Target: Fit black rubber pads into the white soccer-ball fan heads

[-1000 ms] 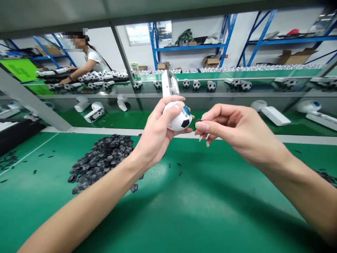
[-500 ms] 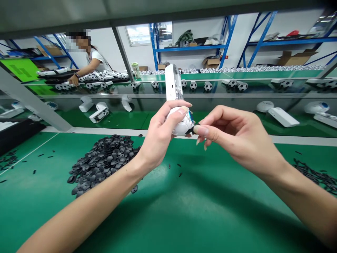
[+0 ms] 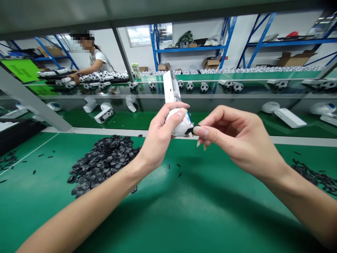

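My left hand (image 3: 163, 131) is closed around the round end of a white plastic housing (image 3: 171, 88), whose long arm points up and away from me. White ball-like panels and a blue patch show on the round end. My right hand (image 3: 231, 137) pinches a small black piece (image 3: 190, 131) between thumb and index finger, against the lower right of the round end. Whether that piece is seated or only touching, I cannot tell. A heap of black pentagon-like plastic pieces (image 3: 105, 161) lies on the green table to the left, under my left forearm.
Small black strips (image 3: 314, 175) lie at the right, with a few loose bits mid-table. Beyond the white ledge (image 3: 302, 140), white housings (image 3: 291, 117) lie on a green belt. Farther back, football-patterned units (image 3: 204, 86) stand in a row. A person (image 3: 97, 65) works at the far left.
The housing's long arm has tipped slightly down and left in my left hand. Belt housings have shifted right, while the football-patterned row moved left. My right hand keeps its pinch, nearly still.
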Motion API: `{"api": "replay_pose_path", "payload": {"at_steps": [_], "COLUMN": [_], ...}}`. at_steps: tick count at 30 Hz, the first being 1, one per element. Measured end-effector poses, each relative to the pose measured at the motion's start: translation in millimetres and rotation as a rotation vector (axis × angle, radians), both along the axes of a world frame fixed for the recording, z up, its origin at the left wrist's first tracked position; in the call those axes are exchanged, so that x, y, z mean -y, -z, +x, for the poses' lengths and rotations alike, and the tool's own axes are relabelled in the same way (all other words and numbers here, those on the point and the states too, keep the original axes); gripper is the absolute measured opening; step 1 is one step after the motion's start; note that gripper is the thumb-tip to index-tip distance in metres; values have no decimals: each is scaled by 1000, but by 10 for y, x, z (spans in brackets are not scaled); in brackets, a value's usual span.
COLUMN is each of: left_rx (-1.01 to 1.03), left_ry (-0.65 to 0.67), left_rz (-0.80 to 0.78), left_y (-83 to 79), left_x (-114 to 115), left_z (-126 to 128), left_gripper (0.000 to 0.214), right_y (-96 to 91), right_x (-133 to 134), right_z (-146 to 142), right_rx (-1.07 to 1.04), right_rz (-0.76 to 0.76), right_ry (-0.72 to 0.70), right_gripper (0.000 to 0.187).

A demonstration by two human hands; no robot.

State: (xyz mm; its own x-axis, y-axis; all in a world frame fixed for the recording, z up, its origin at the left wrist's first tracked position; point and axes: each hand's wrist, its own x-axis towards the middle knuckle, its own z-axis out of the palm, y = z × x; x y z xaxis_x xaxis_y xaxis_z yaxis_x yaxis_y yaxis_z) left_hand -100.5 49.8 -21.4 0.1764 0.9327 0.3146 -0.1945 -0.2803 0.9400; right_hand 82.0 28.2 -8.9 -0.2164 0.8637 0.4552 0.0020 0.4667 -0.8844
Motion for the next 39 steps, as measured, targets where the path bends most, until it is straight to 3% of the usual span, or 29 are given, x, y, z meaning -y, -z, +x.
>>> {"api": "replay_pose_path", "payload": {"at_steps": [9, 27, 39], "left_rx": [-74, -126, -125], "left_ry": [-83, -76, -66], "left_rz": [79, 135, 87], "left_y": [26, 19, 7], "left_x": [0, 60, 60], "left_z": [-49, -54, -46], "left_gripper": [19, 21, 22], "right_y": [-13, -25, -17], "right_x": [48, 60, 54], "right_z": [-36, -33, -44], "right_rx": [59, 59, 72], "right_rz": [24, 23, 6], "right_ry": [36, 45, 38], "right_gripper": [35, 35, 35]}}
